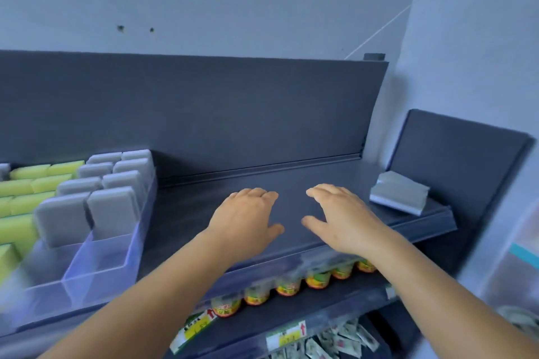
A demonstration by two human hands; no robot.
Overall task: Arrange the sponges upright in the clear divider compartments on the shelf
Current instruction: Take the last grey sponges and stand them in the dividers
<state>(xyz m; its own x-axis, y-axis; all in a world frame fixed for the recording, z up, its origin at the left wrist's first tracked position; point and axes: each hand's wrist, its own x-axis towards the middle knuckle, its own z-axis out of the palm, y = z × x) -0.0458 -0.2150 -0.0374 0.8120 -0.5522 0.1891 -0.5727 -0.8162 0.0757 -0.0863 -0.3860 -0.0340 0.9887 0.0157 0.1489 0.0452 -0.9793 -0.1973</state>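
- Leftmost on the dark shelf (291, 172), yellow-green sponges (26, 183) stand upright in rows that run off the left edge of the view
- Just right of them, grey sponges (113, 181) stand upright in two columns inside the clear divider (116, 259), whose front compartments near the shelf's front edge hold nothing
- Over the bare middle of the shelf, the person's left hand (246, 220) is stretched palm down, fingers loosely bent and grasping nothing; whether it touches the surface cannot be told
- Beside it, well clear of the divider, the right hand (341, 218) is spread palm down with fingers relaxed and thumb out, likewise holding nothing
- Near the shelf's right end, a grey wrapped sponge pack (398, 194) lies tilted against a dark end panel (460, 160), apart from both hands
- Below the shelf's front edge, a row of small jars (318, 280) with red and yellow labels lines the next level, with price tags (198, 326) and sachets (335, 341) lower still
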